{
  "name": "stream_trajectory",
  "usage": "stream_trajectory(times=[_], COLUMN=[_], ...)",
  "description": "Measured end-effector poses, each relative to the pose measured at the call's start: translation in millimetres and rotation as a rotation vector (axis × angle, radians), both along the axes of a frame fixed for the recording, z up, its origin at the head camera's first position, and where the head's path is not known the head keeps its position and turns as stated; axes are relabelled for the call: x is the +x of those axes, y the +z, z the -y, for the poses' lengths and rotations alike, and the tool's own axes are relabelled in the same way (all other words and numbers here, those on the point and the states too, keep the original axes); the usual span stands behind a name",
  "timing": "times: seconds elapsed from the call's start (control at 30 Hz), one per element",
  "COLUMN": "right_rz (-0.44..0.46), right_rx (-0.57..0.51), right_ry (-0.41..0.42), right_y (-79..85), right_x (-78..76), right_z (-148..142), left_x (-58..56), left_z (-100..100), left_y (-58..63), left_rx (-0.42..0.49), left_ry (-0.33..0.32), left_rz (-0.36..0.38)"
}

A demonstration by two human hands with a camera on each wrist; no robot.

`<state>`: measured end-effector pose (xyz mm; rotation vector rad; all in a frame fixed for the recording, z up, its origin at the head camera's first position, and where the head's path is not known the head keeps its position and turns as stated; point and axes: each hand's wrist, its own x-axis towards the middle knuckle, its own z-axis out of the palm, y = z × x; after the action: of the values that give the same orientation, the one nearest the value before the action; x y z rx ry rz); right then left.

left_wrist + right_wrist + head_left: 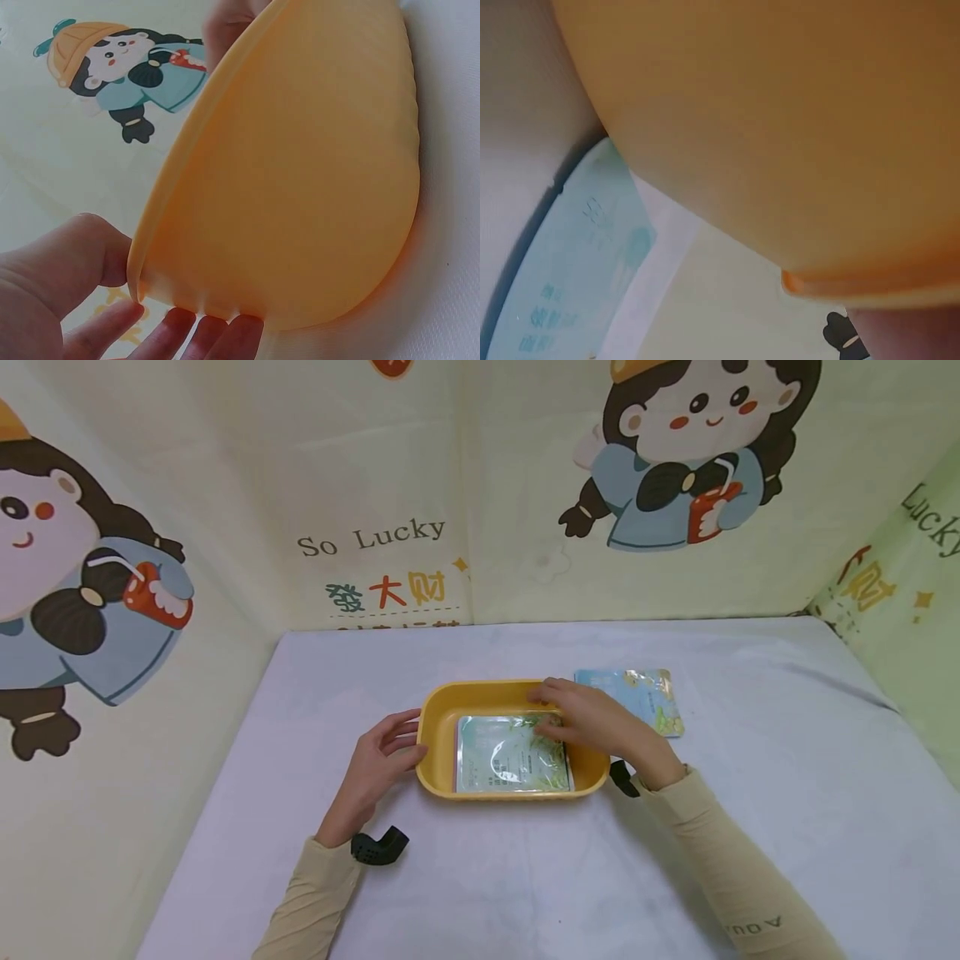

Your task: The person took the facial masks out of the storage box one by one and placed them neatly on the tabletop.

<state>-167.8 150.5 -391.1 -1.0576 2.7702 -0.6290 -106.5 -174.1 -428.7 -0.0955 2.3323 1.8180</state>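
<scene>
A yellow plastic basin (438,777) sits on the table, its outer wall (300,165) filling much of the left wrist view. My left hand (378,768) grips its left end, thumb over the rim and fingers against the outside. Inside lies a flat, shiny pale-green sachet (502,760), like a sheet mask packet, with a pinkish edge showing beneath its left side. My right hand (592,714) reaches over the basin's right side, its fingers spread above the sachet's upper right corner; whether they touch it is unclear. Mostly hidden in the right wrist view, that hand shows only a patch of skin.
A blue sachet (641,693) lies on the white-covered table (465,877) behind and right of the basin; it also appears as a pale-blue packet (577,255) in the right wrist view. Printed cloth walls (510,568) stand at the back and both sides.
</scene>
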Motion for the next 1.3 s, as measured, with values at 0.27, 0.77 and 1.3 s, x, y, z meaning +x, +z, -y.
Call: stream_trajectory(times=[0.27, 0.77, 1.3], right_rz=[0.018, -0.009, -0.099], right_rx=[0.032, 0.098, 0.068], right_ry=[0.016, 0.03, 0.06], right_y=[-12.5, -19.3, -21.6], right_x=[2.1, 6.6, 5.3], right_z=[8, 11, 12], left_x=[-0.3, -0.9, 0.5], left_z=[0, -1, -1], left_y=[-1.6, -1.8, -1.2], left_rx=[0.001, -0.021, -0.008], left_ry=[0.003, 0.014, 0.007], left_rz=[0.005, 0.009, 0.002])
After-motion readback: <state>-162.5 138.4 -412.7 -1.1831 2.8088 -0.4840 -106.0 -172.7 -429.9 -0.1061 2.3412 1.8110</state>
